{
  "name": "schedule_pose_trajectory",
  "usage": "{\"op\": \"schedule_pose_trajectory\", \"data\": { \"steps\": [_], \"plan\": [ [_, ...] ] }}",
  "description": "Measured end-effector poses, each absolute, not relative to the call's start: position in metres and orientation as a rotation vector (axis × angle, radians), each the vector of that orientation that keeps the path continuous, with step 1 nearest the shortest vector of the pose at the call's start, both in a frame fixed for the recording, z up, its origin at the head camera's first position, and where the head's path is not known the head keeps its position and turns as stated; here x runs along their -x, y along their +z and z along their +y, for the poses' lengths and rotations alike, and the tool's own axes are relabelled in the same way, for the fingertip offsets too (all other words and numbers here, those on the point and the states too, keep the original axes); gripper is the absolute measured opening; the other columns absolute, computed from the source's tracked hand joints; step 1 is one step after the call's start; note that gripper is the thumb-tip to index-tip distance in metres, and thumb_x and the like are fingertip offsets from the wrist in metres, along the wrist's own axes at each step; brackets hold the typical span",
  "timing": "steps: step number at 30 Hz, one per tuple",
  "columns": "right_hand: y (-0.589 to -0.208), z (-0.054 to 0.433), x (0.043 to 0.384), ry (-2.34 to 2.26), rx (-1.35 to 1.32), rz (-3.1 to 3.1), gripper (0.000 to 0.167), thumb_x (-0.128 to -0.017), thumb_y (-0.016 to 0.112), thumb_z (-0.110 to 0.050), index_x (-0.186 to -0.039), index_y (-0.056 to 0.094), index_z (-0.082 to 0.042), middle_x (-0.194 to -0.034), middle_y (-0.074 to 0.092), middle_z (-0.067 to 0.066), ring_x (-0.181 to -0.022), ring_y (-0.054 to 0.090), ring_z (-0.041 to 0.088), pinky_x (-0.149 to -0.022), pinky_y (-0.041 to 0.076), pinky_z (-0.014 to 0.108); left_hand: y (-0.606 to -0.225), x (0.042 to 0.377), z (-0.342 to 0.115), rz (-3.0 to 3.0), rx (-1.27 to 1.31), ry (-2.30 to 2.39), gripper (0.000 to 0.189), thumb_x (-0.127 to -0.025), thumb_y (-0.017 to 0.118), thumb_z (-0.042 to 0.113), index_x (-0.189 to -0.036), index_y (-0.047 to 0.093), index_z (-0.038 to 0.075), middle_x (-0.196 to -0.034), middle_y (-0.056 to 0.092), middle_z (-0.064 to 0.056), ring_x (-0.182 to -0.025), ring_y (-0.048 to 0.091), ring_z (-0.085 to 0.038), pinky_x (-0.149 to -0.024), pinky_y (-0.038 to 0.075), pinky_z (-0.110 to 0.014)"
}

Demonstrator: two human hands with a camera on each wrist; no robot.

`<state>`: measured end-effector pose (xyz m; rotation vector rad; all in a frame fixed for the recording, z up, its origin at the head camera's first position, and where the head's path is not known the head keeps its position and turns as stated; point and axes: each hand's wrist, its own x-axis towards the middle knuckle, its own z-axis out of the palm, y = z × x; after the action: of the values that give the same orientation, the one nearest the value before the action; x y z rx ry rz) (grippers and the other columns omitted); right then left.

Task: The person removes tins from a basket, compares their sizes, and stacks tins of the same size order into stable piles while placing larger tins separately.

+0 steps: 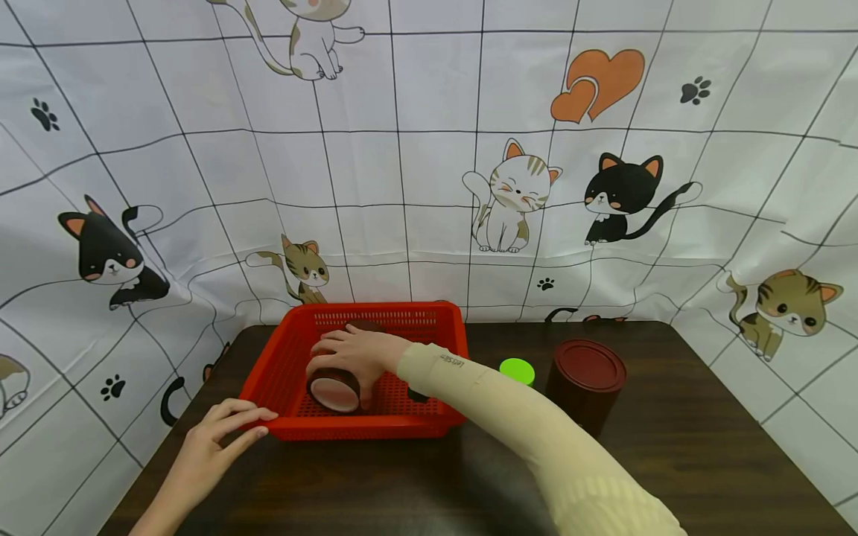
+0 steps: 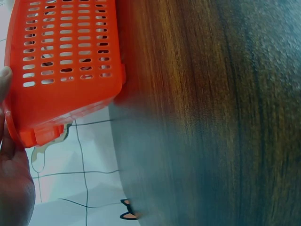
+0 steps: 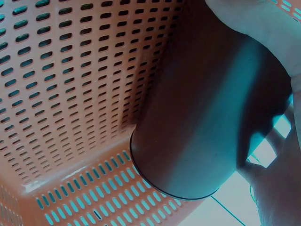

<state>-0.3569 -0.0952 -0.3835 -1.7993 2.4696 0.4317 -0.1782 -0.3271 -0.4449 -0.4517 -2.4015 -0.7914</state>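
Observation:
Inside a red slotted plastic basket (image 1: 362, 426) on the table, my right hand (image 1: 358, 356) grips a dark brown cylindrical can (image 1: 335, 393). One pale round end of the can faces me. In the right wrist view its smooth dark side (image 3: 197, 122) slants against the slotted basket wall, with fingers and thumb curved round it. My left hand (image 1: 214, 443) holds the basket's front left corner. In the left wrist view the thumb (image 2: 4, 82) and fingers pinch the basket rim from both sides.
Right of the basket stands a brown can with a dark red lid (image 1: 590, 366). A bright green round cap (image 1: 517, 369) shows between them, partly behind my right sleeve (image 1: 509, 417). A cat-print sheet (image 1: 436, 171) hangs behind the dark wooden table (image 1: 704, 447).

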Motion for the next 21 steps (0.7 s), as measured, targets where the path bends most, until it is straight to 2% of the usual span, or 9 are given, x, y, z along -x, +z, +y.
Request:
{"op": "schedule_pose_trajectory", "data": {
  "steps": [4, 9, 14, 21],
  "plan": [
    [-0.3829, -0.0938, 0.3566, 0.391, 1.761, 2.432, 0.106, -0.067, 0.088, -0.05, -0.152, 0.024, -0.043, -0.161, 0.027, -0.015, -0.15, 0.023, 0.015, -0.122, 0.018, 0.056, -0.4452, 0.179, -0.3258, -2.383, 0.469, -0.795, 0.041, -0.073, 0.082, -0.001, -0.102, 0.076, 0.026, -0.102, 0.06, 0.014, -0.092, 0.042, 0.008, -0.072, 0.033, -0.014],
    [-0.3813, -0.0933, 0.3539, 0.369, 1.703, 2.438, 0.109, -0.066, 0.089, -0.048, -0.151, 0.023, -0.049, -0.159, 0.029, -0.016, -0.144, 0.025, 0.015, -0.12, 0.02, 0.059, -0.4455, 0.1798, -0.325, -2.387, 0.47, -0.801, 0.039, -0.074, 0.082, 0.0, -0.102, 0.077, 0.026, -0.102, 0.06, 0.014, -0.091, 0.042, 0.007, -0.071, 0.033, -0.014],
    [-0.3821, -0.0951, 0.3516, 0.447, 1.738, 2.46, 0.105, -0.065, 0.088, -0.052, -0.15, 0.027, -0.044, -0.157, 0.03, -0.012, -0.146, 0.024, 0.017, -0.12, 0.023, 0.058, -0.4454, 0.18, -0.3259, -2.407, 0.447, -0.794, 0.038, -0.075, 0.082, 0.002, -0.103, 0.076, 0.028, -0.102, 0.06, 0.015, -0.093, 0.043, 0.008, -0.074, 0.034, -0.012],
    [-0.3853, -0.0971, 0.3504, 0.448, 1.722, 2.437, 0.107, -0.067, 0.087, -0.048, -0.152, 0.023, -0.041, -0.161, 0.026, -0.013, -0.15, 0.024, 0.018, -0.122, 0.018, 0.058, -0.4459, 0.1777, -0.3272, -2.43, 0.421, -0.793, 0.039, -0.076, 0.081, 0.003, -0.103, 0.076, 0.03, -0.101, 0.06, 0.016, -0.094, 0.042, 0.009, -0.076, 0.035, -0.011]
  ]
}}
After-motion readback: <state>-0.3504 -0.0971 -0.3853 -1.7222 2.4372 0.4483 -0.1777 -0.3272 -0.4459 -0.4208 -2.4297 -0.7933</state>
